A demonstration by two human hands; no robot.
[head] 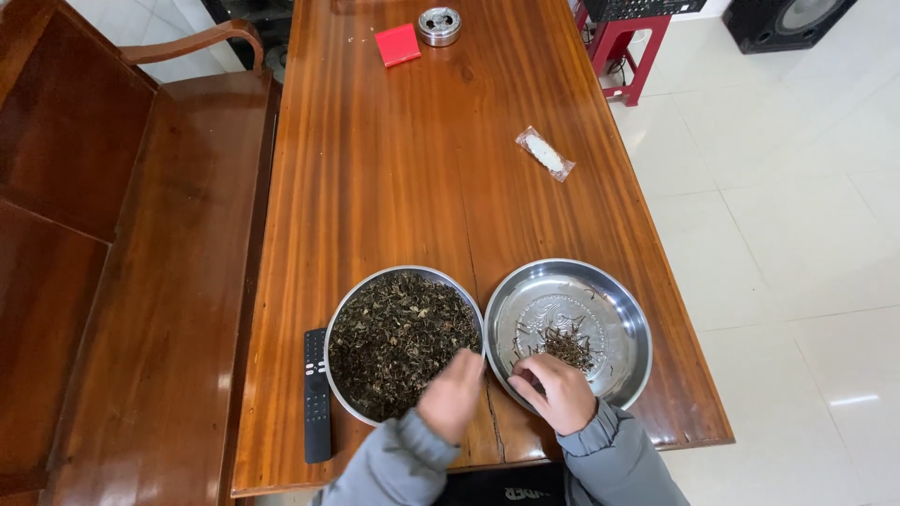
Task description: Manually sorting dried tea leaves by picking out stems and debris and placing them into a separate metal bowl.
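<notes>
Two round steel plates sit side by side at the near edge of a long wooden table. The left plate [349, 305] is heaped with dark dried leaves [398, 337]. The right plate [614, 300] holds only a small pile of thin dark stems [565, 347]. My left hand [452, 394] rests on the near right rim of the full plate, fingers curled together over the leaves. My right hand [555, 392] sits on the near left edge of the other plate, fingers pinched by the small pile. What either hand holds is hidden. Both sleeves are grey.
A black remote control [316, 394] lies left of the full plate. Farther up the table [394, 169] are a clear sachet with white contents [545, 154], a red card [397, 44] and a round metal tin [440, 25]. A wooden bench [141, 262] runs along the left; tiled floor is on the right.
</notes>
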